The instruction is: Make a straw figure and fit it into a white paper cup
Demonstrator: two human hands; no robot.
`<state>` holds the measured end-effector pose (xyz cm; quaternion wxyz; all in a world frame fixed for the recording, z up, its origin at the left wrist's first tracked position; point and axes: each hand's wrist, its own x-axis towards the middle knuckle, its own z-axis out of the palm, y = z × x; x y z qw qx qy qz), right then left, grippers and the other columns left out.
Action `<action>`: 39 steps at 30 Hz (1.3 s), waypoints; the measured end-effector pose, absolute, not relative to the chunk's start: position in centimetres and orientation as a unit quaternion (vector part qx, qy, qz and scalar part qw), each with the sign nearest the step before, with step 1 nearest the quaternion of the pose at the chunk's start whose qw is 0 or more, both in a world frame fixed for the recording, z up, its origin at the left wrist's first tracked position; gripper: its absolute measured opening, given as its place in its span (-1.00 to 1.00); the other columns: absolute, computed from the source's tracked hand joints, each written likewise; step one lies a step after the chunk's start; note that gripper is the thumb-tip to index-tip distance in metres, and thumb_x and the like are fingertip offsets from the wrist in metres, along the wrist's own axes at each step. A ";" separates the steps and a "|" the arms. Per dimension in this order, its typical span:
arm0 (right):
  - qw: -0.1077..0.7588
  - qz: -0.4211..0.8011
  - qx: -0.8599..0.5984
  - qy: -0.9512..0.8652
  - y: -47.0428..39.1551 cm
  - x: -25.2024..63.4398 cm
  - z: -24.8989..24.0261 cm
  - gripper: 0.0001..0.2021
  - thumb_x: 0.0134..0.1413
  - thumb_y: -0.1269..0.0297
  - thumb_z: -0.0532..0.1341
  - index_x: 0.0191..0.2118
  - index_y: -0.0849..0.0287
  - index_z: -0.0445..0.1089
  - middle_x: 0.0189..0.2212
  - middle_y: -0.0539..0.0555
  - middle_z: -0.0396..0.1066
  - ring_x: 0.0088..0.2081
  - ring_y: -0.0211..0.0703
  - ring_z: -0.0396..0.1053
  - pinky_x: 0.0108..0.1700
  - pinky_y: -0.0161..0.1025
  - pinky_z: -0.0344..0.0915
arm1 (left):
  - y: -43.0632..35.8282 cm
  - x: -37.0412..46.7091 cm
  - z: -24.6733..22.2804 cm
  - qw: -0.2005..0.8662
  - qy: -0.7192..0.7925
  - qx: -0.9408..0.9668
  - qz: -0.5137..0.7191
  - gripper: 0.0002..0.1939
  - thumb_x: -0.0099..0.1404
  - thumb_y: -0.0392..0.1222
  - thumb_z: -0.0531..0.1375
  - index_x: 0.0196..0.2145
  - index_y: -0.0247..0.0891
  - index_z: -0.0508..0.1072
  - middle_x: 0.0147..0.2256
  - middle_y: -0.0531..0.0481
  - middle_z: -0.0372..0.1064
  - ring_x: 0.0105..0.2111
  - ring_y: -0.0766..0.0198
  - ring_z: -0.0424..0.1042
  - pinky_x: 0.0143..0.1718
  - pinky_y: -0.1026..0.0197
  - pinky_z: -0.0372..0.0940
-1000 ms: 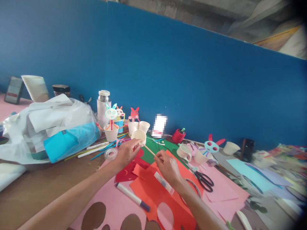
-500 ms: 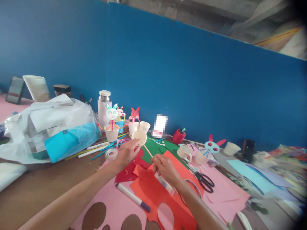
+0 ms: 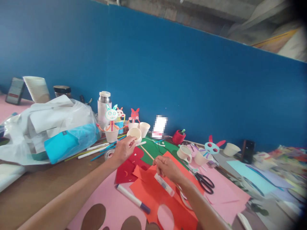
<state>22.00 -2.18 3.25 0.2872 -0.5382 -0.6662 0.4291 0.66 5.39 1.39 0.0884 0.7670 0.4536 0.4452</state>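
Observation:
A white paper cup (image 3: pixel 134 134) is in my left hand (image 3: pixel 125 149), its mouth tilted toward me and the fingers closed on its near side. My right hand (image 3: pixel 165 165) grips a thin wooden stick (image 3: pixel 147 152) that slants up and left toward the cup. The stick's tip is apart from the cup. Below the hands lie orange paper (image 3: pixel 146 188), red paper (image 3: pixel 126 169) and green paper (image 3: pixel 150 154). A glue stick (image 3: pixel 164 185) rests beneath my right wrist, and a white marker with dark ends (image 3: pixel 133 198) lies nearer to me.
Behind the cup stand a rabbit figure in a cup (image 3: pixel 111 132), other paper cups (image 3: pixel 144 129) and a thermos (image 3: pixel 104 110). A plastic bag (image 3: pixel 72 124) sits left. Black-handled scissors (image 3: pixel 205 182), a rabbit-topped cup (image 3: pixel 203 156) and a mug-like cup (image 3: pixel 184 153) are right.
My left hand has moved the cup to the left, away from the stick's tip, which was at the cup's rim before. My right hand and the stick have shifted only slightly.

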 end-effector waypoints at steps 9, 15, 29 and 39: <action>0.364 0.472 -0.506 -0.623 -1.5 22.6 3.0 -0.72 0.11 0.09 0.00 -0.44 0.19 0.23 -0.74 -0.16 0.10 -0.72 -0.43 -0.05 -0.66 -0.44 -0.11 | 5.4 1.1 1.6 0.261 0.426 0.744 0.444 -0.81 0.14 -0.16 0.09 -0.35 -0.27 0.44 -0.34 -0.04 0.44 -0.33 0.22 0.41 -0.30 0.27 0.26; 0.434 0.449 -0.535 -0.569 -0.6 23.0 2.3 -0.71 0.05 0.01 0.07 -0.34 0.17 0.24 -0.72 -0.18 0.02 -0.70 -0.42 -0.07 -0.66 -0.43 -0.16 | 5.0 1.2 2.0 0.393 0.368 0.739 0.405 -0.81 0.13 -0.11 0.11 -0.39 -0.29 0.41 -0.47 0.04 0.39 -0.49 0.31 0.35 -0.44 0.31 0.23; 0.484 0.591 -0.467 -0.445 -0.4 23.1 2.6 -0.66 -0.11 0.00 0.20 -0.48 0.17 0.14 -0.74 -0.21 0.02 -0.75 -0.51 -0.17 -0.69 -0.46 -0.26 | 3.4 1.8 2.8 0.378 0.229 0.804 0.399 -0.90 0.04 -0.38 0.10 -0.58 -0.28 0.24 -0.38 0.00 0.30 -0.36 0.31 0.31 -0.31 0.30 0.21; 0.496 0.498 -0.506 -0.500 -0.3 23.2 2.7 -0.77 -0.13 0.15 0.22 -0.46 0.22 0.25 -0.67 -0.11 0.23 -0.74 -0.51 -0.11 -0.70 -0.44 -0.23 | 4.3 1.8 1.9 0.279 0.224 0.840 0.408 -0.84 0.07 -0.41 0.09 -0.45 -0.25 0.44 -0.24 -0.11 0.41 -0.19 0.18 0.34 -0.11 0.13 0.22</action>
